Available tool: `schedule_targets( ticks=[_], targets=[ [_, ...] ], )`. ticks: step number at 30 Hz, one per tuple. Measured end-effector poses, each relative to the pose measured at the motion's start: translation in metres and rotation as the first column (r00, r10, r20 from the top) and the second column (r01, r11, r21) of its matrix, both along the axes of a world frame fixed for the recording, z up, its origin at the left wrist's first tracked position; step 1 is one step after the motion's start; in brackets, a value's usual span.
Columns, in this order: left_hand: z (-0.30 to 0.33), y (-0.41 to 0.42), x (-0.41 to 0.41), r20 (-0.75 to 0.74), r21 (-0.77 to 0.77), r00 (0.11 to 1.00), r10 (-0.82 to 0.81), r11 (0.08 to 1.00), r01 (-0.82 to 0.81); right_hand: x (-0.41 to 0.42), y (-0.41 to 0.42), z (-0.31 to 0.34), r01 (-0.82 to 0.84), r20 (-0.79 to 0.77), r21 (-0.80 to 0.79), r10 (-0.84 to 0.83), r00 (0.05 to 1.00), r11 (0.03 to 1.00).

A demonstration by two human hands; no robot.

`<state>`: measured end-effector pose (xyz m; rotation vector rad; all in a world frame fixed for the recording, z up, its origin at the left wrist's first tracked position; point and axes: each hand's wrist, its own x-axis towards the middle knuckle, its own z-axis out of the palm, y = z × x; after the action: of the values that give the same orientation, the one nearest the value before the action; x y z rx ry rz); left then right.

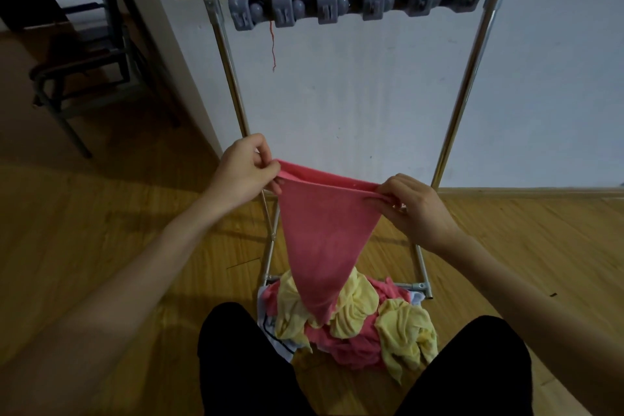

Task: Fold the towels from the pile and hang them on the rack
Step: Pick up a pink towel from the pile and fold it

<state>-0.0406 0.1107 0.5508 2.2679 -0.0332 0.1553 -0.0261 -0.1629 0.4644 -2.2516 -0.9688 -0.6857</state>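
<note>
At the centre of the frame a pink towel (319,236) hangs stretched between two bare hands, its top edge running from the left hand (244,167) at centre left, slightly higher, across to the right hand (413,204) at centre right. The left hand's fingers (270,164) are curled and pinch one upper corner of the towel; the right hand's fingers (385,196) are likewise curled and pinch the opposite corner. From that taut edge the cloth narrows to a point that drops onto the pile of towels (351,324) at lower centre of the frame, where crumpled yellow and pink pieces lie heaped on the wooden floor (118,213), with a white cloth showing at the pile's left edge. The pile sits just at the foot of the rack (469,71), a metal frame whose two slanted poles rise from the lower middle to a horizontal bar across the top of the frame, standing against a white wall (354,94). A grey plastic holder (351,0) with a row of rounded slots is fixed along that top bar, and a red thread (273,44) dangles from its left part. In the upper left of the frame a dark metal chair (87,54) stands on the floor. The person's legs in black trousers (243,365) fill the bottom edge on either side of the pile.
</note>
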Motion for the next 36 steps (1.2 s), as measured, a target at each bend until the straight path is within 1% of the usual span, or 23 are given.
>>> schedule_targets(
  ticks=[3, 7, 11, 15, 18, 22, 26, 30, 32, 36],
  targets=[
    [0.009, 0.004, 0.0, 0.021, 0.08, 0.998, -0.066, 0.995, 0.065, 0.003, -0.003, 0.01, 0.024, -0.042, 0.142, -0.018, 0.999, 0.99],
    [0.027, 0.006, 0.004, 0.052, 0.176, 0.993, -0.102, 0.98, 0.091, 0.011, -0.004, 0.025, 0.058, -0.019, 0.235, -0.055, 0.998, 0.97],
    [0.05, 0.003, 0.008, 0.133, 0.155, 0.985, -0.107, 0.984, 0.086, 0.015, 0.0, 0.049, 0.085, -0.032, 0.389, -0.078, 0.996, 0.917],
    [0.066, 0.003, 0.012, 0.203, 0.169, 0.971, -0.122, 0.982, 0.088, 0.017, 0.0, 0.071, 0.081, -0.135, 0.504, -0.014, 0.991, 0.86],
    [0.068, 0.003, 0.015, 0.225, 0.192, 0.968, -0.114, 0.979, 0.071, 0.014, -0.001, 0.078, 0.101, -0.184, 0.483, -0.013, 0.983, 0.869],
    [0.063, 0.003, 0.016, 0.232, 0.216, 0.969, -0.087, 0.976, 0.036, 0.012, -0.002, 0.077, 0.091, -0.174, 0.419, -0.019, 0.985, 0.904],
    [0.057, 0.0, 0.011, 0.22, 0.23, 0.97, -0.101, 0.972, 0.049, 0.012, -0.004, 0.074, 0.093, -0.209, 0.459, 0.006, 0.978, 0.883],
    [0.05, -0.006, 0.003, 0.14, 0.23, 0.968, -0.208, 0.958, 0.172, 0.019, -0.004, 0.069, 0.149, -0.269, 0.435, -0.029, 0.963, 0.888],
    [0.047, -0.009, 0.001, 0.09, 0.203, 0.96, -0.266, 0.948, 0.244, 0.023, 0.001, 0.064, 0.174, -0.319, 0.427, -0.033, 0.947, 0.887],
    [0.041, -0.016, -0.005, -0.026, 0.128, 0.912, -0.409, 0.904, 0.409, 0.025, 0.011, 0.055, 0.244, -0.403, 0.473, -0.039, 0.914, 0.847]
  ],
)
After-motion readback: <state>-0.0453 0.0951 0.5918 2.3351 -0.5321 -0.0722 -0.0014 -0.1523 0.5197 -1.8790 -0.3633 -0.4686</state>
